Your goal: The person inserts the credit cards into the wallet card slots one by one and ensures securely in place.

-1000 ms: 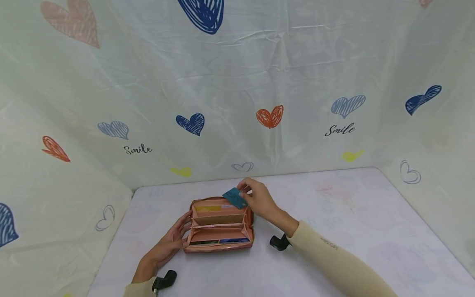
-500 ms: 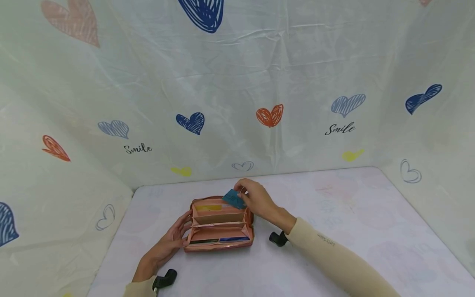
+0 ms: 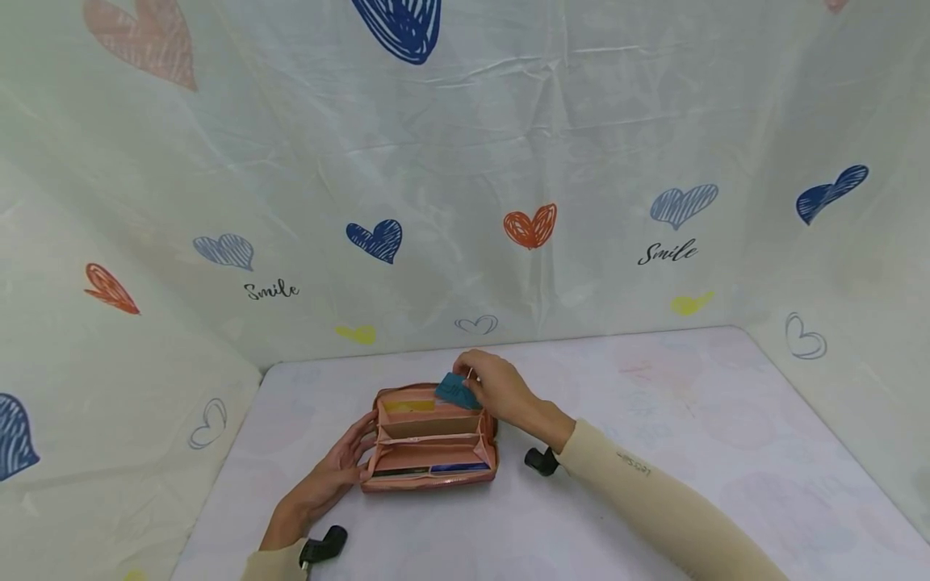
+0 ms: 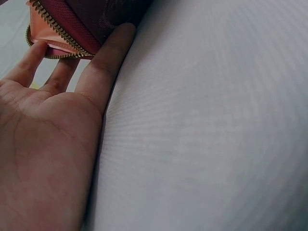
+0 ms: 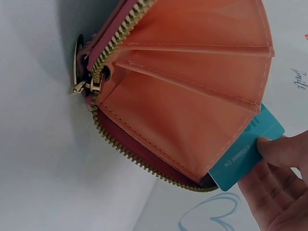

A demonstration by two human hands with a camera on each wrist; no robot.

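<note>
A pink zip-around wallet (image 3: 429,486) lies unzipped on the table, its accordion compartments spread. My right hand (image 3: 508,394) pinches a teal card (image 3: 456,390) between thumb and fingers at the wallet's far right corner. In the right wrist view, the teal card (image 5: 245,149) sits behind the outermost pink gusset, its lower part hidden inside. With my left hand (image 3: 330,474) I hold the wallet's left end, thumb low at the front corner and fingers along the side. The left wrist view shows the fingers against the brass zipper (image 4: 60,26) and dark outer cover.
A yellow card (image 3: 409,407) sits in the wallet's back slots, and a dark card (image 3: 401,473) and a blue card (image 3: 459,467) in the front ones. Behind the white table (image 3: 654,452) hangs a pale curtain (image 3: 436,145) printed with hearts. A metal zipper pull (image 5: 86,86) hangs at the wallet's end.
My right hand has moved slightly left and down, and the teal card has sunk lower into the wallet's back right slot. The left hand and the wallet stay put.
</note>
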